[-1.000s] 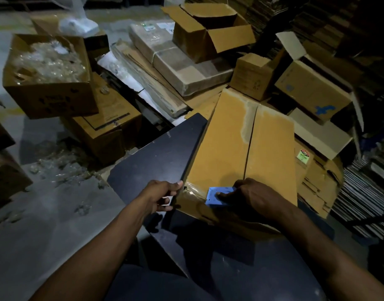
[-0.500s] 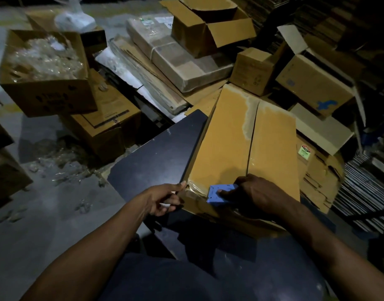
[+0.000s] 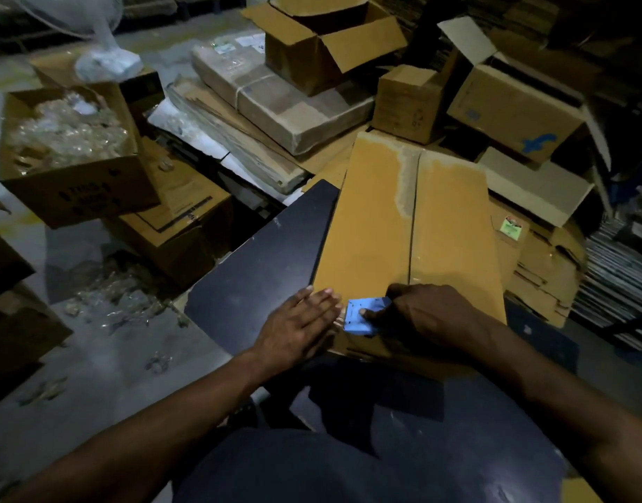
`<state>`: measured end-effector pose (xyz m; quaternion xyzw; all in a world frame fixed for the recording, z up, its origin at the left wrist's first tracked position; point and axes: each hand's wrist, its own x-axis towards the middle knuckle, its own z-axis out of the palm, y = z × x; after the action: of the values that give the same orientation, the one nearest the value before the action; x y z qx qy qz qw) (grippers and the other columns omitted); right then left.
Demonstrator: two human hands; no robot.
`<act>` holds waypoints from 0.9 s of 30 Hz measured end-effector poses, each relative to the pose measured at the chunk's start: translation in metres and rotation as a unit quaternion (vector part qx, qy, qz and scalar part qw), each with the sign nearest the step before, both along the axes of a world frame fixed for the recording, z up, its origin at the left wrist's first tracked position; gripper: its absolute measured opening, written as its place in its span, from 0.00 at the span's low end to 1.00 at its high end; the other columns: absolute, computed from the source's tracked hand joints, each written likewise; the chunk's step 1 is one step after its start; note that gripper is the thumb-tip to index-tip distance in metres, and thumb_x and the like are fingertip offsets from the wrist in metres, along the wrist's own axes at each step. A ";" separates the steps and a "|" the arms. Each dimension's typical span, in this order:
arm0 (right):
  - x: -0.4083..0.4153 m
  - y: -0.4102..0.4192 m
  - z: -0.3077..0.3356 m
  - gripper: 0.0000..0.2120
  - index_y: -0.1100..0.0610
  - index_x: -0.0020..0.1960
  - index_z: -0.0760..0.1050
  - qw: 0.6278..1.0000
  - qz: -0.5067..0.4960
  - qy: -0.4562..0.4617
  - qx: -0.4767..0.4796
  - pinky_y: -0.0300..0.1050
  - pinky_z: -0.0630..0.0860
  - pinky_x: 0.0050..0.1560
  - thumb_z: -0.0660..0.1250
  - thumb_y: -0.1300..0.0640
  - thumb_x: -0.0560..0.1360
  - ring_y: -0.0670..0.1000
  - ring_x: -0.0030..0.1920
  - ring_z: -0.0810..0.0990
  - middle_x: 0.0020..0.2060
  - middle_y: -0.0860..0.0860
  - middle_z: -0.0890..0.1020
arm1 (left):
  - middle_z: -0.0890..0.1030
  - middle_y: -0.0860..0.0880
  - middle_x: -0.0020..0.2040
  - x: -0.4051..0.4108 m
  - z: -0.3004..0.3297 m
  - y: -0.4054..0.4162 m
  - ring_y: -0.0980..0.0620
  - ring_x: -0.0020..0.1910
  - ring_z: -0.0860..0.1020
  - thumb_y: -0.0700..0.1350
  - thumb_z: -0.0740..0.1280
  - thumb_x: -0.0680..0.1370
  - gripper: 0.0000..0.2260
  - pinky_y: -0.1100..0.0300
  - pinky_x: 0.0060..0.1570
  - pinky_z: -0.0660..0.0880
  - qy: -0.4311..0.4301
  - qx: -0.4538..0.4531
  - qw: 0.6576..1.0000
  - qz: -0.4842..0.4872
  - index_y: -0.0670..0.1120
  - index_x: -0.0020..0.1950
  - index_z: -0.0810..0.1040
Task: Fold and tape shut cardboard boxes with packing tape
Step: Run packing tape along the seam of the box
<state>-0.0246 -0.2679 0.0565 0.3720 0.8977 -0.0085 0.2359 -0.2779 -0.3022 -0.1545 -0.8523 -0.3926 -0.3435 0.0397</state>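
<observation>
A long cardboard box [image 3: 406, 226] lies flaps-closed on a dark table [image 3: 261, 270], its centre seam running away from the person. The left hand [image 3: 297, 326] presses flat, fingers straight, on the box's near left corner. Just beside it, the right hand [image 3: 426, 317] grips a blue tape cutter [image 3: 363, 315] against the box's near edge.
</observation>
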 end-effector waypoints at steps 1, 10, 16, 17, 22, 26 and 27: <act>0.000 -0.001 0.001 0.22 0.31 0.79 0.65 1.000 0.006 -0.001 0.004 0.53 0.77 0.42 0.55 0.40 0.85 0.56 0.54 0.82 0.56 0.48 0.74 | 0.78 0.43 0.78 -0.002 -0.007 0.004 0.44 0.80 0.74 0.45 0.72 0.85 0.20 0.38 0.74 0.73 -0.008 0.007 1.000 0.003 0.40 0.76 0.80; 0.004 -0.012 0.011 0.18 0.37 0.73 0.73 0.999 -0.044 -0.003 -0.024 0.54 0.80 0.39 0.65 0.46 0.85 0.59 0.53 0.83 0.54 0.49 0.74 | 0.76 0.44 0.79 -0.008 0.000 0.003 0.46 0.80 0.74 0.39 0.70 0.85 0.21 0.39 0.73 0.75 -0.040 0.032 0.998 -0.025 0.41 0.79 0.77; 0.010 -0.018 0.029 0.17 0.41 0.73 0.74 0.996 -0.067 -0.017 -0.060 0.53 0.77 0.41 0.63 0.42 0.85 0.58 0.55 0.81 0.52 0.47 0.71 | 0.74 0.44 0.81 -0.016 0.005 0.005 0.45 0.82 0.72 0.38 0.70 0.85 0.23 0.34 0.74 0.72 -0.012 0.033 0.998 -0.054 0.42 0.80 0.75; 0.009 -0.018 0.032 0.18 0.42 0.73 0.76 0.995 -0.073 -0.018 -0.066 0.53 0.78 0.44 0.62 0.41 0.85 0.58 0.57 0.81 0.52 0.47 0.72 | 0.74 0.45 0.81 -0.017 0.005 0.006 0.45 0.82 0.71 0.37 0.71 0.84 0.24 0.33 0.74 0.72 -0.010 0.031 0.998 -0.057 0.42 0.80 0.75; 0.013 -0.019 0.053 0.18 0.48 0.64 0.81 0.991 -0.096 -0.048 -0.076 0.55 0.83 0.50 0.63 0.39 0.84 0.57 0.55 0.84 0.54 0.50 0.83 | 0.74 0.46 0.81 -0.023 0.009 0.008 0.46 0.82 0.72 0.38 0.73 0.83 0.24 0.31 0.75 0.71 -0.001 0.020 0.998 -0.064 0.44 0.80 0.76; 0.041 -0.025 0.063 0.27 0.42 0.68 0.79 0.987 -0.116 -0.095 -0.064 0.54 0.81 0.53 0.55 0.28 0.82 0.55 0.57 0.84 0.56 0.47 0.83 | 0.72 0.47 0.83 -0.025 0.008 0.009 0.46 0.83 0.70 0.37 0.74 0.82 0.27 0.29 0.76 0.68 0.008 -0.005 0.998 -0.057 0.45 0.81 0.75; 0.046 -0.028 0.061 0.28 0.41 0.67 0.79 0.985 -0.126 -0.102 -0.067 0.55 0.81 0.55 0.53 0.27 0.82 0.54 0.56 0.84 0.55 0.46 0.83 | 0.72 0.47 0.83 -0.024 0.008 0.008 0.46 0.83 0.69 0.37 0.74 0.83 0.27 0.29 0.77 0.67 0.009 -0.016 0.998 -0.059 0.45 0.82 0.74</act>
<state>0.0210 -0.2957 0.1178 0.4642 0.8125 -0.0601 0.3475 -0.3022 -0.2947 -0.1469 -0.8777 -0.3466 -0.3309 0.0094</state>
